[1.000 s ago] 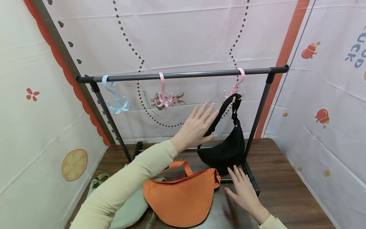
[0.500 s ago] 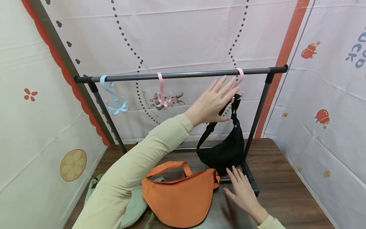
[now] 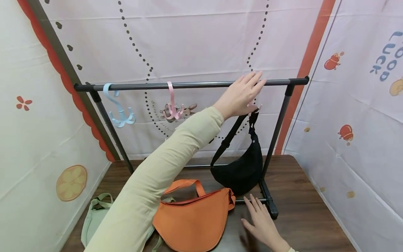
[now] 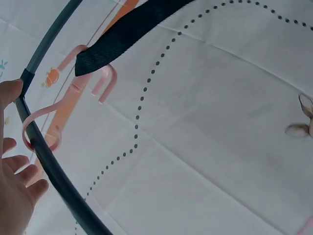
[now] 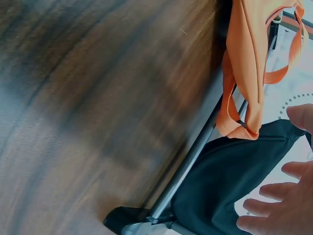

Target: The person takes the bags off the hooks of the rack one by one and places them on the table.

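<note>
My left hand reaches up to the rack's top rail, its fingers lightly bent and not wrapped around anything. It covers most of the right pink hook in the head view. The left wrist view shows that pink hook over the bar, bearing a black strap, with the thumb beside the bar. From it hangs a black sling bag. Low in front of that bag, my right hand is held with fingers spread and nothing in them. An orange bag lies to its left.
A pale green bag lies at the left, partly behind my left sleeve. A blue hook and another pink hook hang from the rail. The rack's black foot stands on the wooden table, with printed cloth behind.
My left hand has moved up and right, from in front of the black bag's strap to the rail by the right pink hook. The right hand stays nearly still. The view has shifted slightly.
</note>
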`<state>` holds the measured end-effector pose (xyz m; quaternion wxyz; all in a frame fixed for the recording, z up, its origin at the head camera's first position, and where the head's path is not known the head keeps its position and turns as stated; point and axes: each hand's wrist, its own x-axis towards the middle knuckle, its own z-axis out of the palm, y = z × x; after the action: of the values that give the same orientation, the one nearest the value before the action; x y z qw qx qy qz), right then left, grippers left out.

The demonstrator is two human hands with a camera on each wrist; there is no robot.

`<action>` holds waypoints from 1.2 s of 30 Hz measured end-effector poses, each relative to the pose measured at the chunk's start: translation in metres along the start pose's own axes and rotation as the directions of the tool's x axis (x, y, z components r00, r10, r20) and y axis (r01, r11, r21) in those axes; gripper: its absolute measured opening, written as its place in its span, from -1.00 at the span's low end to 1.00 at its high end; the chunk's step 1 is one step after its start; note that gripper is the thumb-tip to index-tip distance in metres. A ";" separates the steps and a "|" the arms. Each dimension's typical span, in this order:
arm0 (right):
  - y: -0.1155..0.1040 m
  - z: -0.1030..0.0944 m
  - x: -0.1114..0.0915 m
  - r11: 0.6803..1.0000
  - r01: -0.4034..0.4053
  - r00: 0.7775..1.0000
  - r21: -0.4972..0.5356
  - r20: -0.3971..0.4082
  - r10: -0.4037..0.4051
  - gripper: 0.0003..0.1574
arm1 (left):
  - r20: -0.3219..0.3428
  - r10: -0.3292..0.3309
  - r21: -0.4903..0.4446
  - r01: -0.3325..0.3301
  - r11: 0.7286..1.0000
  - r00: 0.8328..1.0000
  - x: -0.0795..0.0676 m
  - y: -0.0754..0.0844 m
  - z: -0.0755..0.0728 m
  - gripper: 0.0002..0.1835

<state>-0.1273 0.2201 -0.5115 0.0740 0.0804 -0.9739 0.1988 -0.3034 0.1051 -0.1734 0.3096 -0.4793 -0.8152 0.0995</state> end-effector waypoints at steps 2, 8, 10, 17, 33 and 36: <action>0.001 0.002 -0.002 1.000 -0.006 1.000 0.010 0.003 0.006 -0.16 | -0.024 -0.017 -0.025 0.017 1.000 1.000 0.003 -0.001 0.002 -0.26; 0.002 0.006 -0.004 0.999 -0.043 0.998 0.028 0.042 0.042 -0.17 | -0.062 -0.086 -0.061 0.083 0.995 0.994 0.011 -0.002 0.004 -0.42; 0.002 0.007 -0.005 0.998 -0.051 0.997 0.039 0.059 0.049 -0.17 | -0.069 -0.092 -0.082 0.086 0.993 0.993 0.012 -0.003 0.002 -0.48; 0.001 0.013 -0.006 0.997 -0.043 0.994 0.060 0.102 0.036 -0.18 | -0.057 -0.072 -0.120 0.064 0.991 0.996 0.014 -0.006 -0.005 -0.59; 0.000 -0.006 0.018 0.997 0.072 0.997 0.037 -0.014 -0.071 -0.20 | -0.163 -0.105 -0.217 0.068 0.974 0.981 0.018 -0.006 0.007 -0.76; 0.004 -0.016 0.026 0.994 0.105 0.993 0.009 -0.062 -0.104 -0.21 | -0.198 -0.107 -0.228 0.060 0.972 0.974 0.017 -0.004 0.010 -0.75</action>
<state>-0.1515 0.2265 -0.4933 0.1136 0.1255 -0.9645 0.2028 -0.3184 0.1188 -0.1718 0.3424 -0.4835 -0.8037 -0.0554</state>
